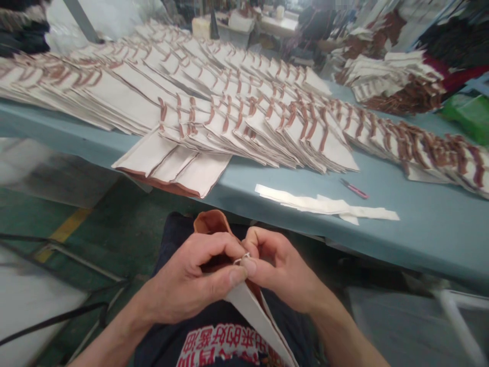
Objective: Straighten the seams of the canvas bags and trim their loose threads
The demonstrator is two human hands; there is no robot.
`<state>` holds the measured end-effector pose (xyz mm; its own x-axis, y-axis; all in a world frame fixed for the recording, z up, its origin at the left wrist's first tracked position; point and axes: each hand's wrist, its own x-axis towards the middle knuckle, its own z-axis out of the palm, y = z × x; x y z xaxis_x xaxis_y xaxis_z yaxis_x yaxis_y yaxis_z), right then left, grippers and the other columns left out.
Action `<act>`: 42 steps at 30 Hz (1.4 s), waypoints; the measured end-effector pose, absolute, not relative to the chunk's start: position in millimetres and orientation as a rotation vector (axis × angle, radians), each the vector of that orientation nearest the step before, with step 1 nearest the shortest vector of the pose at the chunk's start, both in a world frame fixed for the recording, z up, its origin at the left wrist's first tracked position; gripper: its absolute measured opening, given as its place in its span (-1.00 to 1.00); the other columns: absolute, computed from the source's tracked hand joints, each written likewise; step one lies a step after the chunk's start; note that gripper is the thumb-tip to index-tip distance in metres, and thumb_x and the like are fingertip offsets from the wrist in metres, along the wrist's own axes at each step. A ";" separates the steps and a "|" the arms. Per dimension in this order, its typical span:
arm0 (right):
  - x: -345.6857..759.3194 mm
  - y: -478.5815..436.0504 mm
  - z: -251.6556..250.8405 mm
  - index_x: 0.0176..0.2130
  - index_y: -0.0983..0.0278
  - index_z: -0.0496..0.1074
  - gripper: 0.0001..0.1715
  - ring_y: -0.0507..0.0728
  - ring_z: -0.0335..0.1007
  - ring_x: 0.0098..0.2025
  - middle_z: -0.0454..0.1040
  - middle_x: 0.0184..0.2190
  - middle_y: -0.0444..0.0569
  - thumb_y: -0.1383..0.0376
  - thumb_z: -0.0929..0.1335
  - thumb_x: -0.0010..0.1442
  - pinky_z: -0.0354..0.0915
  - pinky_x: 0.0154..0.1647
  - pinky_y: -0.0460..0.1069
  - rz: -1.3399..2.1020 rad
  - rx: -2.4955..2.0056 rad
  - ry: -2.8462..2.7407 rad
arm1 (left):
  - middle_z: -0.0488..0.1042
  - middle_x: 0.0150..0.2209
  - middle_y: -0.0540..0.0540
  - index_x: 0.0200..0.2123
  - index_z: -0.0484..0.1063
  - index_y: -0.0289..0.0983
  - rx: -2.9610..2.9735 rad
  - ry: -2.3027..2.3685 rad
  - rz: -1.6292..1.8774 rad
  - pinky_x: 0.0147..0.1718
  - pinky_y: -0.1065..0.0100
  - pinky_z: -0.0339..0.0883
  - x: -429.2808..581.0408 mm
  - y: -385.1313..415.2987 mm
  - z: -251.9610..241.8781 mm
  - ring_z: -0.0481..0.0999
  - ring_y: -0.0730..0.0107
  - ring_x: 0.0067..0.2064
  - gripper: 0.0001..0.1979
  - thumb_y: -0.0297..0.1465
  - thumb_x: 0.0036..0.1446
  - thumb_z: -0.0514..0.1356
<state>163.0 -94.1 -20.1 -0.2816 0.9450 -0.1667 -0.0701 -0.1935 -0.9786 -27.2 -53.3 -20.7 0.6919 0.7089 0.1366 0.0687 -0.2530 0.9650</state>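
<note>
Over my lap I hold a cream fabric bag [250, 306] with a brown handle loop [210, 223] sticking up behind my fingers. My left hand [191, 280] is closed, its thumb and fingers pinching the bag's top edge. My right hand [277, 267] is closed too, pinching a thin pale thread or string [241, 259] at the same spot, fingertips touching those of the left hand.
A blue-grey table [420, 224] carries long overlapping rows of cream bags with brown handles [267, 122]. Several bags [175, 168] hang over the near edge. White paper strips [324, 205] and small pink scissors [355, 189] lie nearby. A green floor and cables are at left.
</note>
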 end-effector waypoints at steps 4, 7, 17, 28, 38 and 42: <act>155.3 -93.3 -32.7 -0.51 0.21 0.16 -0.42 -0.05 -0.12 -0.55 0.07 -0.60 -0.31 -0.02 0.53 0.06 -0.07 -0.53 -0.11 1.959 -0.900 -0.888 | 0.58 -0.39 -0.03 -0.28 0.57 -0.30 1.706 0.565 0.660 -0.35 0.50 0.35 -34.6 -53.3 -28.3 0.51 0.44 -0.38 -0.79 -0.38 0.38 0.18; 147.4 -94.7 -42.7 -0.55 0.20 0.13 -0.41 -0.04 -0.22 -0.56 -0.03 -0.63 -0.32 -0.03 0.49 0.08 -0.11 -0.55 -0.10 2.045 -0.884 -0.744 | 0.58 -0.40 -0.05 -0.32 0.55 -0.30 1.658 0.552 0.678 -0.31 0.47 0.36 -33.2 -55.6 -31.0 0.52 0.42 -0.37 -0.74 -0.31 0.41 0.19; 176.4 -110.6 -45.9 -0.23 0.24 0.42 -0.58 0.08 0.33 -0.34 0.45 -0.35 -0.10 -0.05 0.44 0.24 0.26 -0.29 -0.04 1.466 -1.279 -1.346 | 0.51 -0.46 -0.02 -0.41 0.51 -0.31 1.409 0.877 0.796 -0.47 0.47 0.26 -32.9 -49.1 -44.2 0.40 0.46 -0.46 -0.71 -0.27 0.33 0.23; 173.1 -120.4 -83.6 -0.34 0.21 0.39 -0.78 0.07 0.36 -0.48 0.45 -0.49 -0.10 0.43 0.28 0.34 0.13 -0.42 -0.04 0.257 -1.428 -2.122 | 0.51 -0.41 -0.07 -0.35 0.61 -0.35 1.427 0.915 0.532 -0.34 0.41 0.29 -31.1 -51.4 -62.8 0.43 0.35 -0.34 -0.57 -0.13 0.35 0.16; 167.6 -118.9 -68.1 -0.33 0.20 0.36 -0.84 0.08 0.33 -0.43 0.41 -0.45 -0.15 0.20 0.39 0.26 0.20 -0.38 -0.04 0.888 -1.661 -1.572 | 0.32 -0.50 0.04 -0.46 0.46 -0.34 1.352 0.880 0.623 -0.48 0.47 0.15 -16.6 -60.2 -78.8 0.23 0.49 -0.46 -0.56 -0.11 0.34 0.22; 157.0 -116.6 -66.9 -0.37 0.21 0.33 -0.67 0.07 0.24 -0.43 0.35 -0.47 -0.17 0.07 0.37 0.33 0.10 -0.38 -0.03 1.061 -1.680 -1.472 | 0.24 -0.51 0.05 -0.51 0.36 -0.32 1.341 0.905 0.643 -0.49 0.46 0.09 -16.6 -64.1 -70.2 0.17 0.50 -0.46 -0.53 -0.10 0.32 0.23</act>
<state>157.0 -116.6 -66.9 0.0389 0.9878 -0.1506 0.4558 -0.1517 -0.8771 -16.6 -64.1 -70.2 0.5240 0.8325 -0.1797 0.1040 0.1469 0.9837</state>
